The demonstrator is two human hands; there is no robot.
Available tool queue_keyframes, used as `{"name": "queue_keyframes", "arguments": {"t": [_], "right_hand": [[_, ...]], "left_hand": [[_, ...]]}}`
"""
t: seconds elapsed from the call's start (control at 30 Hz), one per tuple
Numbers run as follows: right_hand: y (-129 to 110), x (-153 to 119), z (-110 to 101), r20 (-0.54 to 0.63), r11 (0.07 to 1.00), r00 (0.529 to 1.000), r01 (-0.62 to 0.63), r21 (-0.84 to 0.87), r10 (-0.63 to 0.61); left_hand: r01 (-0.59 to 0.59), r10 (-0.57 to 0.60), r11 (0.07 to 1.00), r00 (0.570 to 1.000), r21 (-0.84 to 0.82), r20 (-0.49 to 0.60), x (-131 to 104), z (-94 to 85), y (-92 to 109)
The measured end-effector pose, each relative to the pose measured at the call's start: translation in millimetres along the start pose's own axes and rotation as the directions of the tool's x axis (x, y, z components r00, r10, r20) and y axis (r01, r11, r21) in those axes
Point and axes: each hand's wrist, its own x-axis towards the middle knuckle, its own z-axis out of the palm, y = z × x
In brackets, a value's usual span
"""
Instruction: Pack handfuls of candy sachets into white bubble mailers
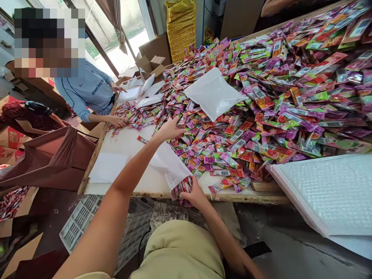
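My left hand (171, 130) reaches over the near edge of a large heap of small printed sachets (221, 135), its fingers spread and touching them. My right hand (198, 193) is closed around a bunch of sachets (183, 186) at the table's front edge. That bunch sits at the mouth of a white mailer bag (170, 164); how far inside they are, I cannot tell. The bag lies under my left forearm, partly hidden by it. Farther back, a plump white mailer (215, 94) rests on top of the heap.
A stack of bubble-lined mailers (328, 190) stands at the right front. White sheets or flat bags (107, 167) lie at left. Across the left end, a person in a blue top (90, 87) has a hand (117, 121) on sachets. A grey crate (83, 219) is below the wooden table edge.
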Motion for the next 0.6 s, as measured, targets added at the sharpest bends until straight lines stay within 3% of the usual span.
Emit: {"name": "queue_keyframes", "arguments": {"t": [0.13, 0.33, 0.5, 0.6], "right_hand": [[-0.3, -0.5, 0.0, -0.011, 1.000, 1.000, 0.010, 0.015, -0.009], [1.8, 2.2, 1.3, -0.022, 0.999, 0.999, 0.034, 0.014, -0.034], [-0.1, 1.7, 1.3, -0.039, 0.999, 0.998, 0.043, 0.011, -0.042], [-0.3, 1.4, 1.5, -0.042, 0.999, 0.998, 0.040, 0.010, -0.040]], "left_hand": [[-0.022, 0.021, 0.996, 1.000, 0.081, 0.013, -8.2, 2.1, 12.1], [-0.056, 0.037, 0.992, 0.986, 0.111, 0.162, -23.2, 12.2, 19.8], [-0.024, 0.010, 0.994, 0.990, 0.104, 0.142, -27.4, 22.7, 20.0], [-0.048, 0.029, 0.994, 0.983, 0.101, 0.183, -28.8, 31.9, 21.3]]}}
